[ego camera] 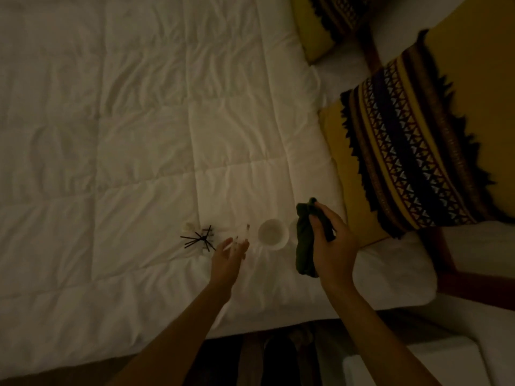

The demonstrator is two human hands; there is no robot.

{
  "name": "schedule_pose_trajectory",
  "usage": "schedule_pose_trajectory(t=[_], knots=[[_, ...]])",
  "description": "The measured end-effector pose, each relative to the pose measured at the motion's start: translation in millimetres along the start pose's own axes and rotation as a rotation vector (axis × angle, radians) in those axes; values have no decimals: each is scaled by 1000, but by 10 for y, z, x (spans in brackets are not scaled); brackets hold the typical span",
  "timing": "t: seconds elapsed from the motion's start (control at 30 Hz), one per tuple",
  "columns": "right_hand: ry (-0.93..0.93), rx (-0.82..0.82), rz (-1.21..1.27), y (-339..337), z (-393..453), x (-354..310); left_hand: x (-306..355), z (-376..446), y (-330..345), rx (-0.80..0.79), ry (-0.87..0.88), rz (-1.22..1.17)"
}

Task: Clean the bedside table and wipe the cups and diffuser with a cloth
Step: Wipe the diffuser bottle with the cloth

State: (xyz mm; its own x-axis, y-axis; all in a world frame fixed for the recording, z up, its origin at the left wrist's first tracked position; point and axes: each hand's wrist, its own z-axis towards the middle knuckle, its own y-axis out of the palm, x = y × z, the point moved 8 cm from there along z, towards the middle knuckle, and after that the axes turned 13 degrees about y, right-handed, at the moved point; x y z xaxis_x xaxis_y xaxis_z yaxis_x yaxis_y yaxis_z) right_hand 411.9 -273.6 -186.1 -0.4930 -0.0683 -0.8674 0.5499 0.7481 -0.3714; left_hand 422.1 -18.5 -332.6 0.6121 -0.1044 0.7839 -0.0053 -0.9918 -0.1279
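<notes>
A white cup (272, 234) stands upright on the white quilt (139, 121) near the bed's front edge. Left of it is a reed diffuser (201, 238) with thin black sticks fanning out. Between them my left hand (229, 256) hovers with fingers spread around a small clear glass thing (243, 237); whether it grips it is unclear in the dim light. My right hand (333, 240) holds a dark green cloth (305, 240), bunched and hanging down, just right of the cup. A second pale cup edge (293, 227) shows behind the cloth.
Yellow cushions with dark patterned bands and fringe lie at the right (412, 151) and top right (328, 20). A white pillow (395, 274) sits under them. A red-brown wooden frame (457, 277) runs at the right. Dark floor shows below the bed edge.
</notes>
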Motion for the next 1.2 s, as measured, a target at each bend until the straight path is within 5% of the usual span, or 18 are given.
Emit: schedule_pose_trajectory(t=[0.27,0.47,0.57,0.8,1.2], knots=[[28,-39,-8,247,69,378,-233,489,234,-188,270,208],[39,-69,-27,340,-27,454,-560,338,76,-235,73,242],[22,-92,-35,426,-90,429,-660,262,-172,-179,16,145],[-14,-120,-52,589,-172,523,-480,452,-920,201,261,466],[1,-108,-30,515,-381,511,-97,808,-973,149,459,577]])
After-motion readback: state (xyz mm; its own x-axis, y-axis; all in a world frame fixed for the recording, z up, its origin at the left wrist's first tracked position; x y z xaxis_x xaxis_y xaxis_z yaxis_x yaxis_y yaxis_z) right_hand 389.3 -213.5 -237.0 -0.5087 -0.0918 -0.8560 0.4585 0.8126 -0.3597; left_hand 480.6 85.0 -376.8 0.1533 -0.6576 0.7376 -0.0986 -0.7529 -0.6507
